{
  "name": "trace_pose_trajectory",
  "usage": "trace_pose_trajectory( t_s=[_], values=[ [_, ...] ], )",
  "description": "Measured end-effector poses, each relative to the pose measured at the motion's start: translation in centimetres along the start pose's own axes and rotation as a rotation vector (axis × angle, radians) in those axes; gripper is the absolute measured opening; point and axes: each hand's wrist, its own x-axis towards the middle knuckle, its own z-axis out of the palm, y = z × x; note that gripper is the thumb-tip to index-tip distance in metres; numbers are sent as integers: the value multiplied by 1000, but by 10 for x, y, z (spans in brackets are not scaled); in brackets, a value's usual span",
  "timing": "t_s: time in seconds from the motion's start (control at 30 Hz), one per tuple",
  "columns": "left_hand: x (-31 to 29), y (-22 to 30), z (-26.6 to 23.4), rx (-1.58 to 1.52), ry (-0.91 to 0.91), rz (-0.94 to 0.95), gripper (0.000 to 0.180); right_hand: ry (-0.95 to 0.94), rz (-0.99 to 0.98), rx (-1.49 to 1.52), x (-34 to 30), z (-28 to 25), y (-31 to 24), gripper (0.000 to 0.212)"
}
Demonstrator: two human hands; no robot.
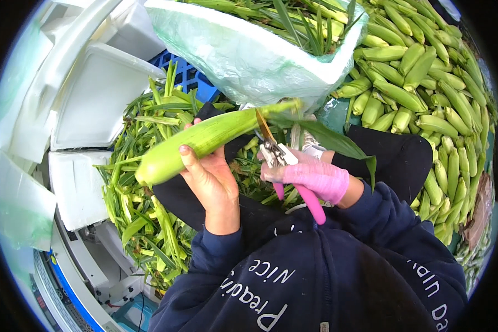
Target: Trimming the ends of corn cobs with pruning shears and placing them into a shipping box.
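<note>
My left hand [214, 177] is bare and closed around a green ear of corn [196, 143], still in its husk. The ear lies slantwise, its thick rounded end at lower left and its narrow end pointing up and right. In a pink glove, my right hand [318, 176] grips pruning shears [310, 206] with pink handles. Their blade reaches up to the ear's narrow end and overlaps it; whether it bites in I cannot tell. A long green leaf [337, 139] hangs from that end, above my right hand.
Husk trimmings [149, 221] heap up at the left and between my legs. Ahead stands a white foam box [249, 55] lined with plastic, with leaves inside. A large pile of corn ears [420, 83] fills the right. White foam boxes [94, 99] and a blue crate [188, 74] are at left.
</note>
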Motion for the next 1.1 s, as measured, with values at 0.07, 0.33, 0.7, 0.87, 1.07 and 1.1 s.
trace_pose_trajectory(
  t_s=[0.07, 0.33, 0.7, 0.87, 1.07, 1.1],
  values=[
    [-10, -7, -3, -1, 13, -44, 62, 35, -72, -20, 7, -8, 7, 53],
    [0, -25, -34, -177, 227, -359, 57, 8, -76, 14, 6, -15, 23, 40],
    [-3, -34, -37, -483, 257, -769, 54, 501, -444, -640, -53, -4, 26, 37],
    [-11, -36, -14, -335, 303, -762, 57, 603, -383, -1068, -48, -12, 56, 49],
    [-29, -50, -21, -326, 241, -804, 56, 727, -626, -1078, -18, -6, 47, 50],
    [-30, -55, -24, -356, 254, -814, 55, 720, -632, -1077, -20, -8, 46, 50]
  ],
)
